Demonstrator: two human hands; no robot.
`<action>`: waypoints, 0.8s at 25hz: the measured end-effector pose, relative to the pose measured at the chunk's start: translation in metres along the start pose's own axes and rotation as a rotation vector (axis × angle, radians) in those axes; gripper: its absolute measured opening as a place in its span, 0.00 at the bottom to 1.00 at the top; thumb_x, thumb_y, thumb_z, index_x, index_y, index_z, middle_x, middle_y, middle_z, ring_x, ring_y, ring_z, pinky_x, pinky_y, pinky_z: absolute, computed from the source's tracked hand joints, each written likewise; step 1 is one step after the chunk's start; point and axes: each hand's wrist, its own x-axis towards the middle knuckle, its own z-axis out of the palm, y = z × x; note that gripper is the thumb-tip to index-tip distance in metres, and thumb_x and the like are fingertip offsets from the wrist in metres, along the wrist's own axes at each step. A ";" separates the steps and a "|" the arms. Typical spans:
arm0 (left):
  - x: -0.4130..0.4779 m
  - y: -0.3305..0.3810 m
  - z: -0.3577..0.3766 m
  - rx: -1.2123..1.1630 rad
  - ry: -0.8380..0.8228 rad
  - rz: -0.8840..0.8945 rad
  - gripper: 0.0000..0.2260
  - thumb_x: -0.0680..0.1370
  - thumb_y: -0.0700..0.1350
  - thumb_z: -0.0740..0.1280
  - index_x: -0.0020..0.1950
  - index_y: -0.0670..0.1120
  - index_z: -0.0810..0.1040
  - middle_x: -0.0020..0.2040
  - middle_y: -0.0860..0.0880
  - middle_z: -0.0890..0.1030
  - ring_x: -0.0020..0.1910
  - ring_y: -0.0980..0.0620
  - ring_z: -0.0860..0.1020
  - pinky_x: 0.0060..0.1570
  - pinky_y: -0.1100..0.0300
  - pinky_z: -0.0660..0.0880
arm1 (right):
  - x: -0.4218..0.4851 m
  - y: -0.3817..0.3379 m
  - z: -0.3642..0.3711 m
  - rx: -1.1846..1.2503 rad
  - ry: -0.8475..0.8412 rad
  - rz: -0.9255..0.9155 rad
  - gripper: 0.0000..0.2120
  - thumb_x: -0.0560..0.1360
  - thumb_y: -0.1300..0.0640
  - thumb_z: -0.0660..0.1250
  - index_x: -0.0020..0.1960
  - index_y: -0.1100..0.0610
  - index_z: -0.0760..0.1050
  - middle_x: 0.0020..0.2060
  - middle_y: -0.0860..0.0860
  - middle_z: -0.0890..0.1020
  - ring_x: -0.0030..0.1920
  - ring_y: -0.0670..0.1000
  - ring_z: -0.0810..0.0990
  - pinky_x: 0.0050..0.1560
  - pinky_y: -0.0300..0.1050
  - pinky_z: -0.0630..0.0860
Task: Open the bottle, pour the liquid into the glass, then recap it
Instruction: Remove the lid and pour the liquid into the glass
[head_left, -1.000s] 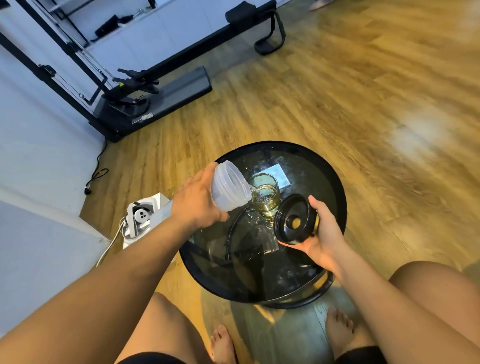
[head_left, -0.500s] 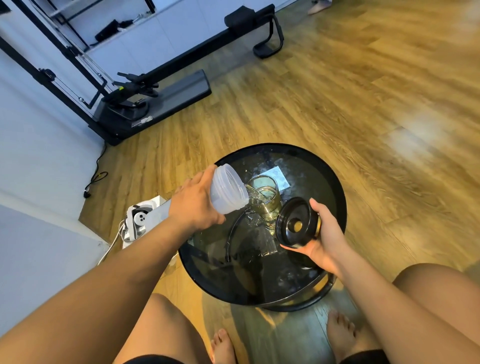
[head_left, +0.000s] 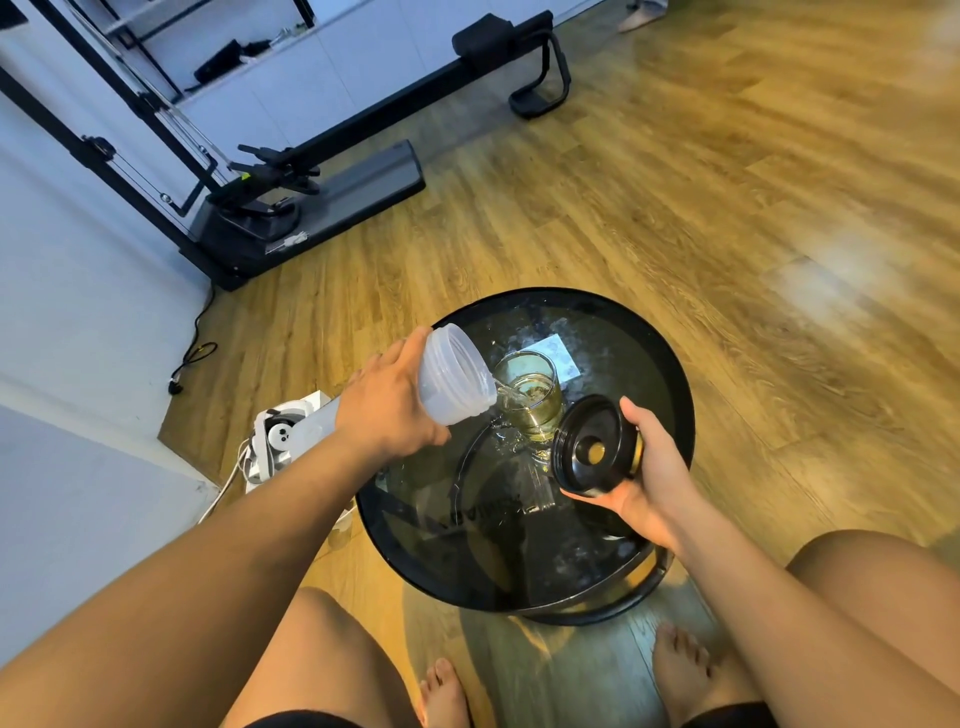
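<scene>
From the head camera I look down on a round black table (head_left: 681, 410) with a dark glass top, standing on a wooden floor (head_left: 675, 182). My left hand (head_left: 387, 410) is wrapped around the translucent bottle (head_left: 457, 379), fingers curled about its body, and the bottle is tipped well over with its wide open mouth pointing right and down toward the glass (head_left: 532, 402). A thin stream of liquid (head_left: 501, 391) runs from the bottle's lip into the glass, which stands upright on the tabletop near the far middle and holds pale yellowish liquid part way up. The bottle's mouth sits just beside the glass rim; I cannot tell whether they touch. My right hand (head_left: 652, 470) grasps the black cap (head_left: 595, 444), thumb over its top edge and fingers under it, with the cap's hollow inner side turned toward me, just to the right of the glass and above the table. A pale square sheet (head_left: 560, 354) lies on the tabletop behind the glass. Left of the table a white device (head_left: 283, 441) sits on the floor, and a black exercise machine (head_left: 311, 176) stands by the wall farther back. My bare feet (head_left: 444, 691) rest at the table's near side.
</scene>
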 end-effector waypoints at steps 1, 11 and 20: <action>0.000 0.000 0.000 -0.003 0.002 -0.001 0.55 0.57 0.55 0.81 0.77 0.55 0.53 0.67 0.51 0.72 0.65 0.43 0.72 0.64 0.40 0.71 | 0.000 0.000 0.000 0.000 0.000 -0.001 0.34 0.69 0.41 0.74 0.71 0.53 0.71 0.64 0.64 0.79 0.58 0.70 0.82 0.54 0.73 0.79; -0.002 0.002 -0.004 0.019 0.001 -0.001 0.56 0.57 0.55 0.81 0.78 0.55 0.52 0.69 0.51 0.72 0.66 0.44 0.72 0.65 0.41 0.71 | -0.003 -0.003 0.004 0.022 0.010 0.005 0.31 0.71 0.42 0.73 0.70 0.53 0.72 0.63 0.64 0.80 0.59 0.70 0.81 0.55 0.73 0.79; -0.001 0.003 -0.005 0.018 0.013 0.009 0.55 0.58 0.54 0.81 0.78 0.54 0.53 0.69 0.50 0.71 0.67 0.43 0.71 0.66 0.41 0.70 | -0.007 -0.003 0.003 0.007 0.025 0.002 0.28 0.73 0.43 0.72 0.69 0.52 0.72 0.62 0.63 0.80 0.58 0.70 0.82 0.56 0.74 0.78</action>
